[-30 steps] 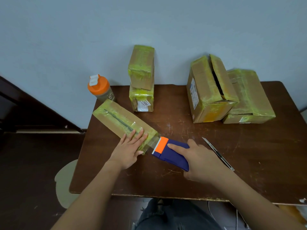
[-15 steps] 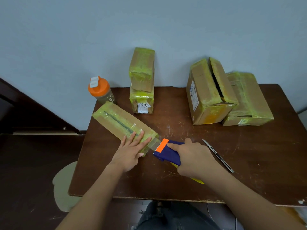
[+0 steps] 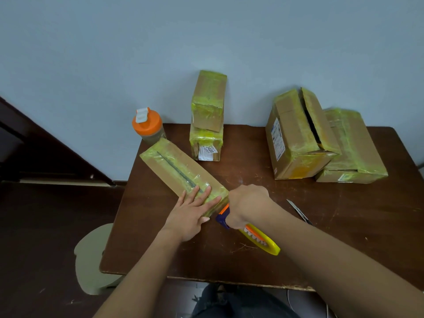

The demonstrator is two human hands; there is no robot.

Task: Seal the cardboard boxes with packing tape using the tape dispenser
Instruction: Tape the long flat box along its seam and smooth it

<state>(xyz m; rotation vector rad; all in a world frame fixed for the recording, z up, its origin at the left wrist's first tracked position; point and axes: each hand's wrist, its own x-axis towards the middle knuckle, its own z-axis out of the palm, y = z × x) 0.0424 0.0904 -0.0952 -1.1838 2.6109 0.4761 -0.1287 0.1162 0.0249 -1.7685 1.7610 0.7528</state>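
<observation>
A long flat cardboard box lies diagonally on the brown table, with clear tape along its top seam. My left hand presses flat on its near end, fingers straight. My right hand grips the tape dispenser, a blue and orange body with a yellow handle. Its orange blade end sits against the box's near end, tipped down. A short stretch of tape runs from the box to the dispenser.
Two small taped boxes are stacked at the back centre. A larger box with an open top seam leans on a flat taped box at the back right. An orange-lidded bottle stands back left. A utility knife lies right of my hand.
My right hand has rolled the dispenser over and pushed it up against the box's near end, so the yellow handle now shows. My left hand stays pressed on the box.
</observation>
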